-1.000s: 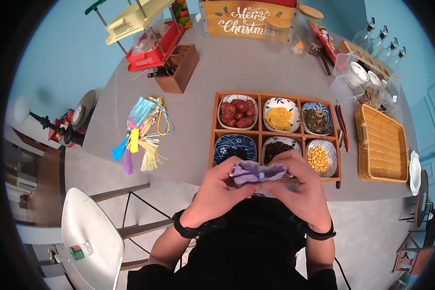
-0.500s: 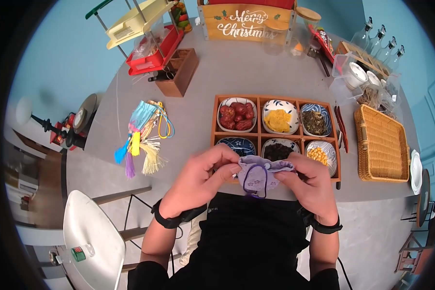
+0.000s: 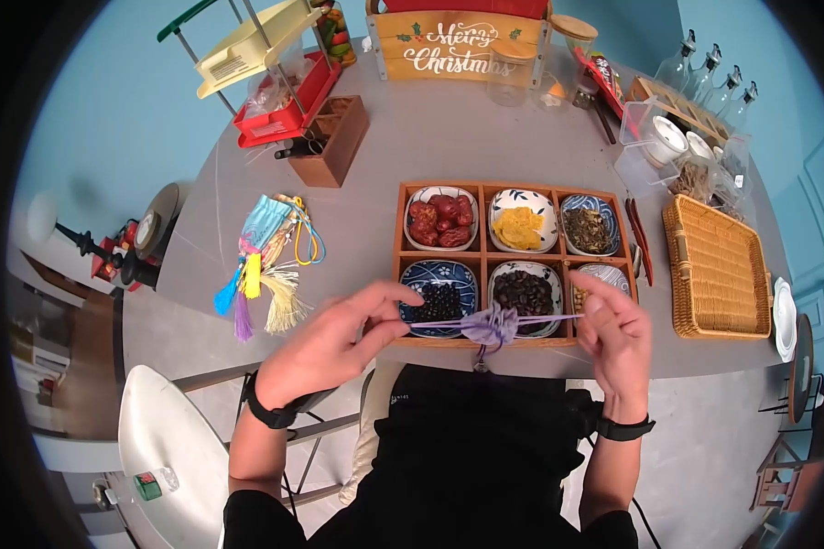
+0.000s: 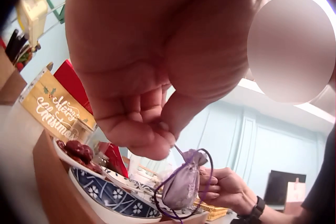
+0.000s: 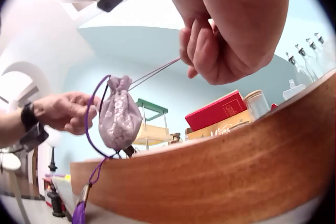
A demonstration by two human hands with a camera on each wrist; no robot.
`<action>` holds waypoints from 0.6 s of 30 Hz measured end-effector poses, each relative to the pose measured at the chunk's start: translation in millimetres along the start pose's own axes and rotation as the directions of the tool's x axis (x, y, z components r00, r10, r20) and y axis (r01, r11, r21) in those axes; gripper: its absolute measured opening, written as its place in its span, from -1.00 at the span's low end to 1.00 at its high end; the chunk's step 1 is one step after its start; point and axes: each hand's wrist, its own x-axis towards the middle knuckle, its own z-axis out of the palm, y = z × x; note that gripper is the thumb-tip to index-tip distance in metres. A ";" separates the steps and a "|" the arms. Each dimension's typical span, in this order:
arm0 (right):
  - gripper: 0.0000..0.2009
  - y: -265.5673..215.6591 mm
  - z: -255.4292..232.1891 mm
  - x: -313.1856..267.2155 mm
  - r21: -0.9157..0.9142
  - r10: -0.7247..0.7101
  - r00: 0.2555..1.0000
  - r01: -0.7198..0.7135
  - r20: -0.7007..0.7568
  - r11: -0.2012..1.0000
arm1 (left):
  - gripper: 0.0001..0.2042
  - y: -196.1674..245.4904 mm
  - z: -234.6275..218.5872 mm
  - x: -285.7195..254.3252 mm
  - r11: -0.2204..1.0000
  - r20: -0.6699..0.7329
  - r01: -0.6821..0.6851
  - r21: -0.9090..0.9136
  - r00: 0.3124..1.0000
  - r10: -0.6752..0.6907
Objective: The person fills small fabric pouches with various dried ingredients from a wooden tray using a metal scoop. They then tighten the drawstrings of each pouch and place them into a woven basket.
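Note:
A small purple drawstring pouch point(image 3: 491, 324) hangs between my two hands, its neck gathered tight. My left hand point(image 3: 331, 340) pinches the drawstring on one side and my right hand point(image 3: 616, 331) pinches it on the other, so the cords run taut. In the right wrist view the pouch point(image 5: 120, 120) looks rounded below its cinched top, with a purple cord loop and a tassel point(image 5: 80, 211) hanging from it. Below the pouch in the head view is the front row of a wooden divided tray point(image 3: 483, 260), with a bowl of black beans point(image 3: 440, 301) and a bowl of dark pieces point(image 3: 524, 291).
The tray's other bowls hold red dates point(image 3: 442, 222), yellow pieces point(image 3: 519, 228), dried leaves point(image 3: 588, 229) and yellow kernels. Tasselled pouches point(image 3: 270, 256) lie at the left. A wicker basket point(image 3: 719, 270) sits at the right, and a wooden caddy point(image 3: 335, 146) stands at the back left.
My hands have moved apart, from holding the pouch's mouth edges to pulling its cords sideways. The pouch's mouth, spread before, is now drawn together.

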 end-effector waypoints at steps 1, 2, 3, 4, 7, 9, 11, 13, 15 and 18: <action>-0.73 3.2 0.3 -2.8 -0.049 0.015 1.000 -0.015 -0.015 0.999 | -0.74 5.2 -2.7 -1.7 0.997 0.014 -0.039 0.070 0.999 0.039; -0.74 4.6 1.1 -4.4 -0.099 0.028 0.999 -0.031 -0.031 0.995 | -0.74 7.7 -4.3 -1.9 0.997 0.014 -0.036 0.071 0.999 0.035; -0.73 -0.2 2.1 -4.4 -0.107 0.018 0.999 -0.020 -0.027 0.994 | -0.74 9.8 -5.9 -1.1 0.994 0.030 -0.072 0.076 0.997 0.070; -0.73 -9.3 6.3 -2.0 -0.105 0.017 1.000 -0.019 -0.025 0.994 | -0.73 12.9 -8.2 0.2 0.991 0.045 -0.110 0.083 0.993 0.106; -0.73 -42.7 28.3 8.2 -0.272 -0.156 0.984 0.175 0.089 0.946 | -0.70 40.8 -10.3 15.5 0.983 0.067 -0.150 -0.107 0.985 0.158; -0.73 -61.6 44.5 13.7 -0.416 -0.202 0.925 0.330 0.322 0.847 | -0.70 59.9 -12.1 31.7 0.991 0.178 -0.085 -0.101 0.979 0.102; -0.73 -71.2 57.7 20.5 -0.489 -0.261 0.870 0.458 0.420 0.742 | -0.75 75.0 -9.9 46.9 0.994 0.363 -0.057 -0.092 0.928 0.087; -0.71 -76.4 60.7 21.4 -0.530 -0.261 0.836 0.517 0.483 0.673 | -0.77 70.0 -0.2 61.1 0.989 0.365 -0.118 -0.092 0.920 0.144; -0.67 -68.5 50.9 21.6 -0.472 -0.309 0.871 0.472 0.383 0.745 | -0.82 72.8 4.8 69.5 0.972 0.334 -0.192 -0.135 0.915 0.227; -0.47 -54.9 33.0 17.1 -0.241 -0.312 0.928 0.356 0.205 0.903 | -0.84 91.6 5.6 69.2 0.971 0.280 -0.093 -0.222 0.947 0.154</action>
